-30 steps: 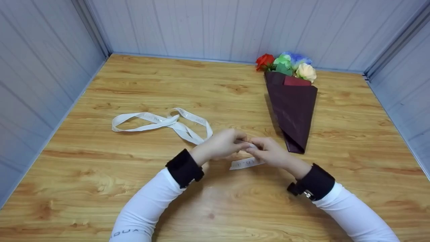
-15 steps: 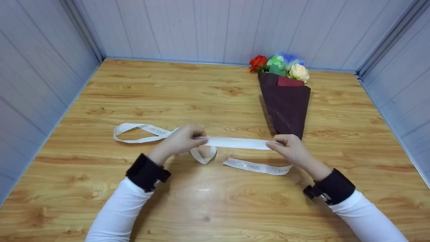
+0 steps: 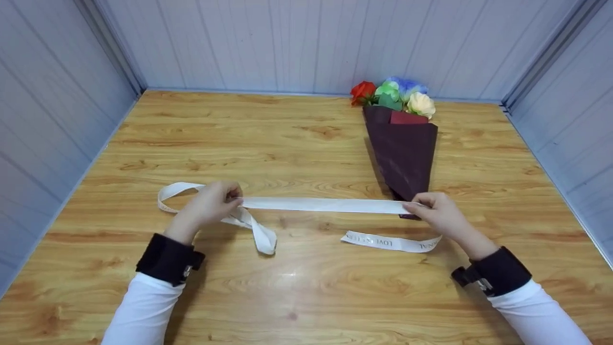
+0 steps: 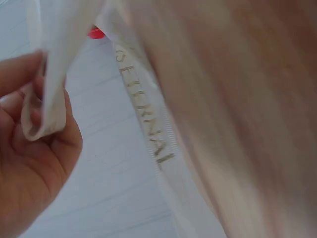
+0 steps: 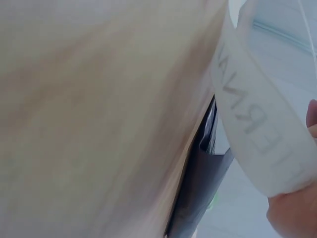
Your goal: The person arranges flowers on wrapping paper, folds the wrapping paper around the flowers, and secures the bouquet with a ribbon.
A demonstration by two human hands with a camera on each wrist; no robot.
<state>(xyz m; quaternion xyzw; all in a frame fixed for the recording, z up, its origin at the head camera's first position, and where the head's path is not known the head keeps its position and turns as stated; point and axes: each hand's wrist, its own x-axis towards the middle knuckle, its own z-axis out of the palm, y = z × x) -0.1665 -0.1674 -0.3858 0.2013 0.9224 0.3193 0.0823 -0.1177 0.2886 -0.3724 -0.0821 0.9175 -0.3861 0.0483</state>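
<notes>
A white ribbon (image 3: 325, 205) is stretched flat between both hands in the head view. My left hand (image 3: 210, 205) pinches it between thumb and fingers, and a loop plus a twisted length lie on the table around that hand. The right hand (image 3: 439, 215) pinches the other end of the taut stretch. From there a loose tail curls back leftward below it. Gold lettering reading "ETERNAL" shows on the ribbon (image 4: 143, 114) in the left wrist view. In the right wrist view the ribbon (image 5: 252, 114) bends over to the fingers, its lettering seen reversed.
A bouquet (image 3: 402, 153) in dark purple paper lies behind the right hand, its red, green, blue and cream flowers toward the back wall. Its lower tip lies close to the right hand. Pale panelled walls (image 3: 311, 43) bound the wooden table (image 3: 287, 302) at back and sides.
The hands were close together at the ribbon, then moved apart, left hand leftward and right hand rightward. A longer stretch of ribbon now runs between them, and the left loops have shifted.
</notes>
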